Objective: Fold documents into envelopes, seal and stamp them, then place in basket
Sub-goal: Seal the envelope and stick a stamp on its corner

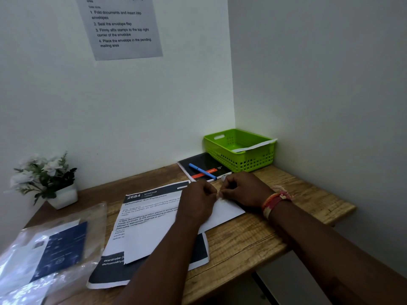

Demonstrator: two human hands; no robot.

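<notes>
Indoors, both hands' fingers (222, 191) pinch something tiny over an envelope (222, 213) on a corner wooden desk (286, 216).

Both forearms are bare right up to the bottom edge of the shot, no sleeves showing anywhere. Left hand (197, 202) has nothing on it, no ring or watch that I can spot. Right hand (244, 190) has a bundle of thread bracelets (276, 200) round the wrist, orange, red and cream strands, kinda frayed.
</notes>
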